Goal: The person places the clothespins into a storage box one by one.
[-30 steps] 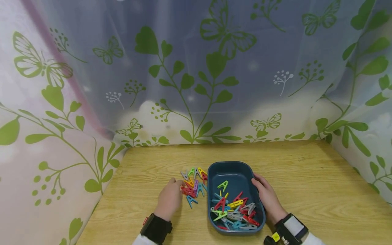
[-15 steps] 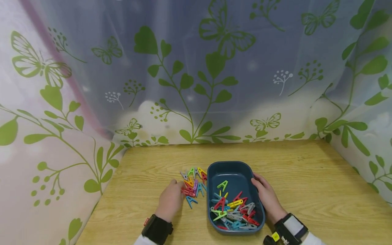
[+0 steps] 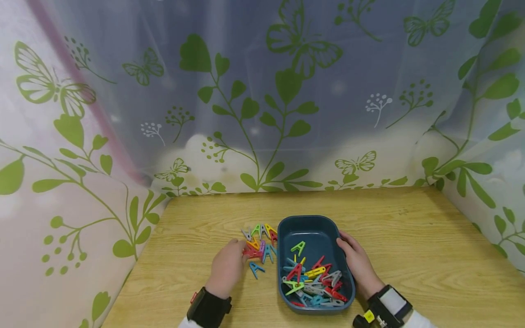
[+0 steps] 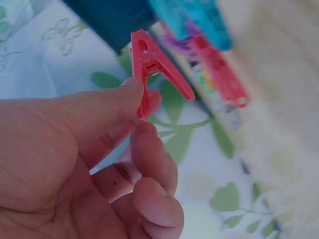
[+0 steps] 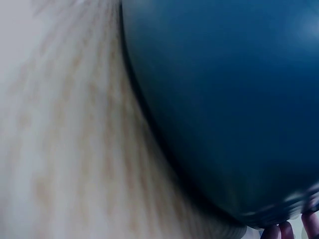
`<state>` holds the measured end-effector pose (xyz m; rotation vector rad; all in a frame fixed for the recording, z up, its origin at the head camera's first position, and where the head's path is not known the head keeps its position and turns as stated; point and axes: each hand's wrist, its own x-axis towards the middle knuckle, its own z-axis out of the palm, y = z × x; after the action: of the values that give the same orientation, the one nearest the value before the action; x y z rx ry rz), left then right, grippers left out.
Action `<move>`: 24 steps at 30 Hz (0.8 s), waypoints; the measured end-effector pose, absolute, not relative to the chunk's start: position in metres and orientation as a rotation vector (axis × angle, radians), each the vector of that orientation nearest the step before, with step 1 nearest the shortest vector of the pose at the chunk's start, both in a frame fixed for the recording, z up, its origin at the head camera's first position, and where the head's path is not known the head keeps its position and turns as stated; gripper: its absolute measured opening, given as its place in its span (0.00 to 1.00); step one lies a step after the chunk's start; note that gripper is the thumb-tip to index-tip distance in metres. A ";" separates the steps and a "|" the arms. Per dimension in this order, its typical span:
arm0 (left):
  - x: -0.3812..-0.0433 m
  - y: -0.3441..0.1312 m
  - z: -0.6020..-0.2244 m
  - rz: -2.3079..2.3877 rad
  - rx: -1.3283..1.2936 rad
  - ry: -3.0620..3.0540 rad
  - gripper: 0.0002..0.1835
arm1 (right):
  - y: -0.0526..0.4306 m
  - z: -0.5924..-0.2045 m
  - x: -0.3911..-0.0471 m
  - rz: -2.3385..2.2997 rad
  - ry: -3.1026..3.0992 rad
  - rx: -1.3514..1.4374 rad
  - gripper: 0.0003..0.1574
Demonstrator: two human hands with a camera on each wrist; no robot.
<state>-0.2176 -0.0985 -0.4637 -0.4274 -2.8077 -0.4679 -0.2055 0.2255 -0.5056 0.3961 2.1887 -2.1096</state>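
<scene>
My left hand (image 3: 227, 264) is over the left part of the table, at the edge of a small pile of coloured clothespins (image 3: 268, 253). In the left wrist view, its thumb and index finger pinch one leg of a red clothespin (image 4: 137, 62), while the other fingers curl below. Another red clothespin (image 4: 219, 74) and a blue one (image 4: 199, 22) are close behind it. My right hand (image 3: 358, 262) grips the right side of a dark blue plastic bin (image 3: 311, 239), thumb at the rim. The right wrist view shows mostly the bin's outer wall (image 5: 214, 99), with fingertips (image 5: 311, 226) at its corner.
Many-coloured clothespins (image 3: 316, 273) lie heaped in the near half of the bin, with a green clothespin (image 3: 298, 248) apart from them. A single blue clothespin (image 3: 256, 269) lies in front of the pile. Patterned curtain (image 3: 262, 114) encloses the wooden table (image 3: 410, 246).
A red clothespin at the pile's near left edge has been pinched and shifted slightly by my left hand. My right hand and the bin stay in place.
</scene>
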 end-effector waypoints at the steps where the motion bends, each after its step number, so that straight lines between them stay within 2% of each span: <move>1: -0.216 -0.097 -0.460 -0.474 -0.424 -2.807 0.07 | 0.226 -0.506 -0.206 -2.106 2.191 0.399 0.39; 10: -0.205 -0.081 -0.434 -0.504 -0.452 -2.753 0.06 | 0.226 -0.505 -0.204 -2.103 2.188 0.388 0.40; 24: -0.183 -0.044 -0.428 -0.532 -0.605 -2.788 0.08 | 0.225 -0.503 -0.204 -2.099 2.185 0.394 0.40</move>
<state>-0.1828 -0.0438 -0.4282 -0.6055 -2.7881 -0.5319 -0.2042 0.2254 -0.5033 0.3936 2.1853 -2.0990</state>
